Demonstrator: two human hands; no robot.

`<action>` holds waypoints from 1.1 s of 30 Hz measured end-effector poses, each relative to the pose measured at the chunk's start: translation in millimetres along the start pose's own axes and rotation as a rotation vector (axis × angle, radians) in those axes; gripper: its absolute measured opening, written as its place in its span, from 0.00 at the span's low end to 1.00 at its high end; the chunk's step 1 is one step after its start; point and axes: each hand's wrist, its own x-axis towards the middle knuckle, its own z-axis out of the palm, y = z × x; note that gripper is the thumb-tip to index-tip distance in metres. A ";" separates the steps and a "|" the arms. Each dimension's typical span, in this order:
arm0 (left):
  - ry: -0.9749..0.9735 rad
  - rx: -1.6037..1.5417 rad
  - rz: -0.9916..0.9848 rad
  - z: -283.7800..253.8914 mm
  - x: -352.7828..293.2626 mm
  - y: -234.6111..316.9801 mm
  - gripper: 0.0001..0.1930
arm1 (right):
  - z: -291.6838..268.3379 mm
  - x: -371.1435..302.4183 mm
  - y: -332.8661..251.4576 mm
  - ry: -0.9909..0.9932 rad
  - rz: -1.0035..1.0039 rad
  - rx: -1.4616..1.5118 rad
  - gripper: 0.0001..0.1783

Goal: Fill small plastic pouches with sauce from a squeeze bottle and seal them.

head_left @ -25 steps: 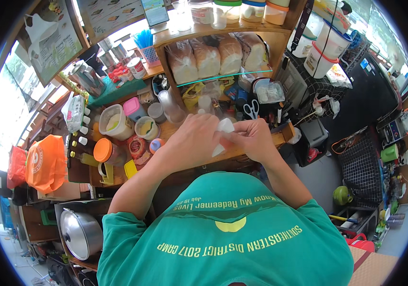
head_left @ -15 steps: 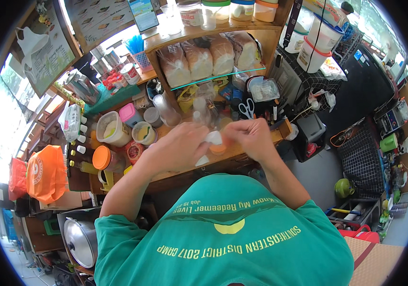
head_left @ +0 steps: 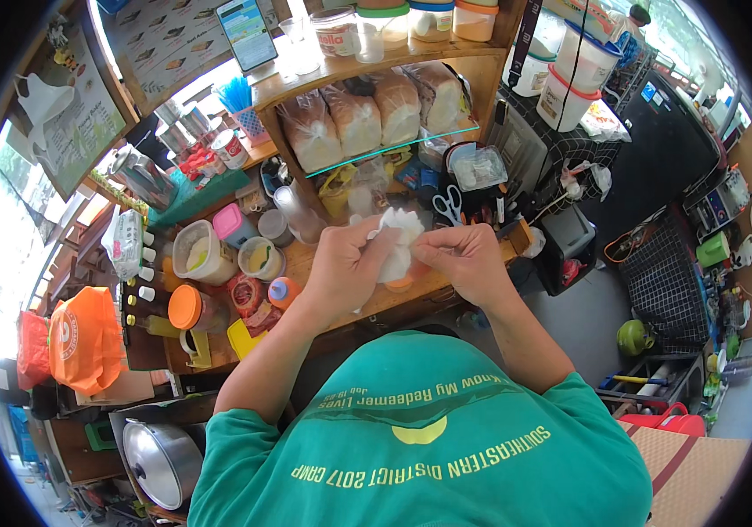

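A crumpled white tissue (head_left: 401, 239) hangs between my two hands above the wooden counter. My left hand (head_left: 346, 266) is closed on its left side, thumb toward the middle. On the other side my right hand (head_left: 466, 261) pinches its edge with thumb and fingers. Just below the tissue an orange rounded thing (head_left: 399, 285) shows in part; the rest of it is hidden. To the left of my left hand stands a bottle with a blue and orange top (head_left: 284, 292). Scissors (head_left: 449, 205) with pale handles lie beyond my right hand.
Bagged bread loaves (head_left: 360, 123) fill a shelf with a glass edge ahead. At left are an open tub (head_left: 202, 253), a jar with an orange lid (head_left: 186, 307) and several bottles. A phone (head_left: 247, 37) leans on the top shelf. A large metal pot (head_left: 161, 461) sits at lower left.
The tissue has come up and spread out between my hands, and more of it shows. My left hand has turned and shifted right, uncovering the bottle with the blue and orange top.
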 end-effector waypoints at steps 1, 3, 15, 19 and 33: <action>-0.027 -0.026 -0.054 -2.9 -1.0 3.1 0.12 | -0.2 0.4 -0.1 0.004 0.001 -0.003 0.08; -0.043 -0.057 -0.053 -2.4 -3.5 7.5 0.11 | 0.3 0.9 0.2 0.030 0.011 -0.017 0.08; -0.095 0.457 0.171 -9.8 -0.7 12.1 0.12 | 9.4 0.1 -0.8 0.005 -0.059 -0.226 0.08; -0.168 0.619 0.352 -14.5 -0.7 8.9 0.12 | 10.0 -4.2 -3.2 -0.026 -0.056 -0.226 0.08; -0.400 0.481 0.425 -33.7 8.1 17.4 0.09 | 12.7 -8.9 -6.6 -0.078 -0.200 -0.209 0.06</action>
